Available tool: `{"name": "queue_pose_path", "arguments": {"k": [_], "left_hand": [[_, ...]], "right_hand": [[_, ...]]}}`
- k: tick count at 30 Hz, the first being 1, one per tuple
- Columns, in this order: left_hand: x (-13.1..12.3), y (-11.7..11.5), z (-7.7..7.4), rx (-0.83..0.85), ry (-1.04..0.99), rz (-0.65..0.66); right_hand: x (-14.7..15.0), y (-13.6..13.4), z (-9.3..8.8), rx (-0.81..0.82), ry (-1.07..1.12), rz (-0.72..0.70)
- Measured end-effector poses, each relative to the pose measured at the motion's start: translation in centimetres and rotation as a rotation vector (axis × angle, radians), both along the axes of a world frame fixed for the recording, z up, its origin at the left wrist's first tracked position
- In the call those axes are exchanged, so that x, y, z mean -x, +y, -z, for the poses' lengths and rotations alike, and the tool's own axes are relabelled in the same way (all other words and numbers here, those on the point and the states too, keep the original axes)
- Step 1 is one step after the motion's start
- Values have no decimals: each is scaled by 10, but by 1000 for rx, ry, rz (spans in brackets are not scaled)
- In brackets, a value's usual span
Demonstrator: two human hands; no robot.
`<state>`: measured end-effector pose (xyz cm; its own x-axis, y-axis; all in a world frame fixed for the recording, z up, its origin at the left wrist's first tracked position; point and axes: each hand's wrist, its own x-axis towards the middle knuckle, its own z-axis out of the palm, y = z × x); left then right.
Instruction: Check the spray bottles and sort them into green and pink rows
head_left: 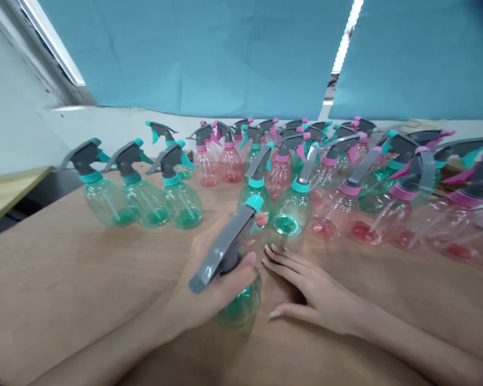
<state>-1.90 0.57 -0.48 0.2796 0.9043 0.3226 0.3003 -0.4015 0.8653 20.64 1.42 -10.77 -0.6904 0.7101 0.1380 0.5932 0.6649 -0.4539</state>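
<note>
My left hand (209,279) is wrapped round the neck of a green spray bottle (243,305) near the front of the wooden table. Its grey sprayer head rises above my fingers, with the teal nozzle pointing away and slightly right. To the right of that bottle, my right hand (314,289) hovers over or rests on the tabletop, fingers spread and nothing in them; whether it touches the wood I cannot tell. Just beyond my hands stand two more green spray bottles (292,212), upright with teal collars.
Three green spray bottles (183,203) stand in a row at the left. Many pink spray bottles (326,222) and green ones crowd the table (56,268) from its middle to the right. A blue curtain (209,59) hangs behind, and a pale wooden board (16,187) lies at the far left.
</note>
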Motion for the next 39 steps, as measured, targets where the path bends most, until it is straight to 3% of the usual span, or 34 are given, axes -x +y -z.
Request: {"name": "queue_pose_path", "arguments": {"k": [12, 20, 27, 33, 39], "left_hand": [[0, -1, 0, -2, 34, 9], [-1, -4, -5, 99, 28, -38], [2, -6, -13, 56, 110, 7], [4, -9, -17, 36, 187, -82], [5, -3, -13, -19, 95, 16]], "right_hand": [[-1, 1, 0, 16, 27, 1], [-2, 0, 0, 36, 67, 11], [-2, 2, 0, 27, 38, 7], [-2, 1, 0, 12, 36, 11], [-2, 1, 2, 23, 67, 14]]}}
